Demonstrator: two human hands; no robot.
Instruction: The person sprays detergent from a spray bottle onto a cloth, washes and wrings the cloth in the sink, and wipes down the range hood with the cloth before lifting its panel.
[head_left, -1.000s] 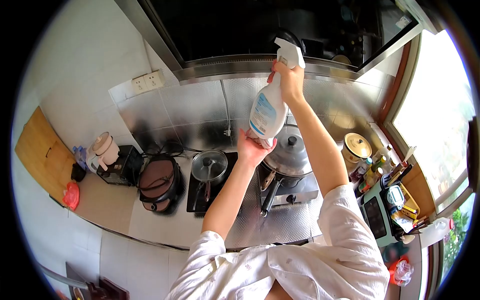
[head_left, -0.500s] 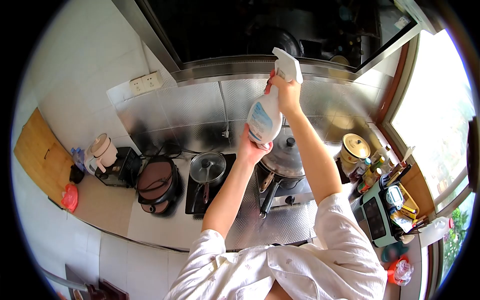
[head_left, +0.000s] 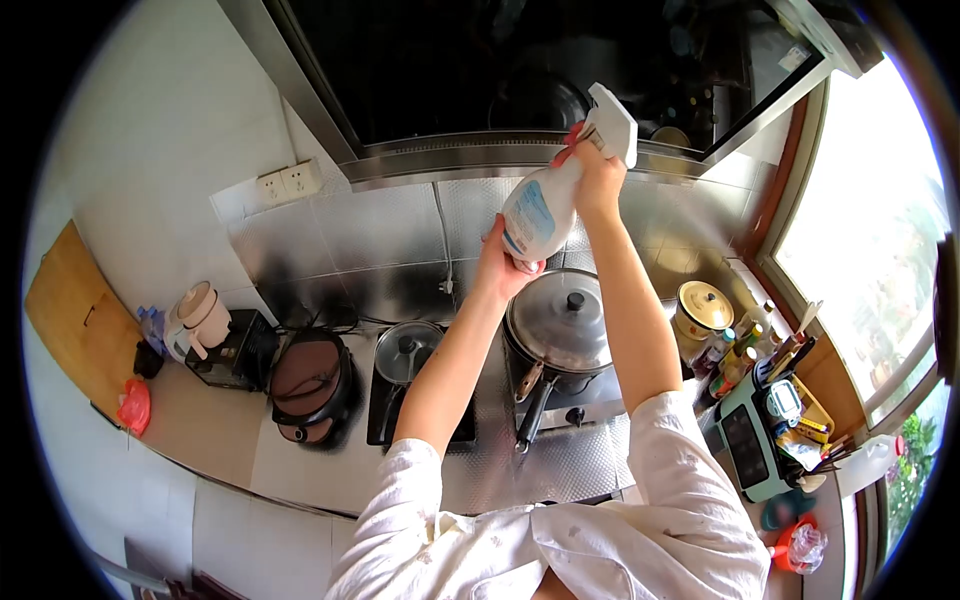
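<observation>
A white spray bottle (head_left: 540, 215) with a blue label is tilted over the stove, its white trigger head at the upper right. My left hand (head_left: 502, 262) is closed round the bottle's base. Higher up, my right hand (head_left: 598, 176) grips its neck below the trigger. Behind the bottle is the silvery backsplash (head_left: 385, 225), and just above it runs the lower edge of the dark range hood (head_left: 440, 155). Below my hands, a large lidded pan (head_left: 560, 325) sits on the stove.
To the left are a smaller lidded pan (head_left: 400, 350), a brown electric cooker (head_left: 308, 380) and a pink kettle (head_left: 203, 315). On the right stand a yellow lidded pot (head_left: 704, 307), several bottles and a pale green appliance (head_left: 748, 445) beside the window.
The bottle and both hands have shifted slightly, with the trigger head now farther right and higher. The bottle leans more to the right. The camera view has moved a little.
</observation>
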